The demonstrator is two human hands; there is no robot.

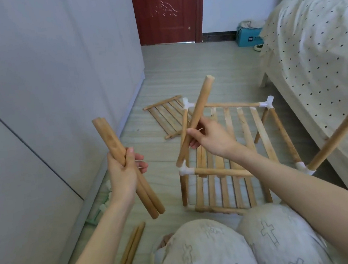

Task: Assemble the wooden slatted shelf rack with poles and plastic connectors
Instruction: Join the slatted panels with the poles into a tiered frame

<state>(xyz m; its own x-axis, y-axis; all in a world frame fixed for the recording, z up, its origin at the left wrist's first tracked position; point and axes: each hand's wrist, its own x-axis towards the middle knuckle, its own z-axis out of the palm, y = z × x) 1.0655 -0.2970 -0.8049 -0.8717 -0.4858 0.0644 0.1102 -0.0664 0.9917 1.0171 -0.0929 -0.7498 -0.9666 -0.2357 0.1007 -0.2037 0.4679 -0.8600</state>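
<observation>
My left hand (123,171) is clenched around two wooden poles (126,167) held together as one bundle. The bundle is tilted, its upper end leaning away from me, and I judge it is only kept in reserve here, away from the work.

My right hand (209,138) grasps a single pole (197,115) near its middle, with the fingers curled round it. The pole is slanted: its lower end hangs just above the white plastic connector (186,171) at the near left corner of the half-built rack (228,164), below and a little to the left of this grip. I think I hold it at the middle so that I can steer the lower end into the open socket of that connector.

The rack stands on the floor (160,71) under my right hand and in front of my knees (228,246). Its top frame has a connector on each corner, and slats lie between the rails. At the near right corner connector (304,168), an upright pole (343,127) is already seated, leaning toward the bed (312,47). So the step in hand seems to be setting the next upright.

Beyond my right grip a loose slatted shelf panel (166,117) lies flat on the floor, probably waiting for the next level. Two more poles (128,259) lie on the floor below my left grip.
</observation>
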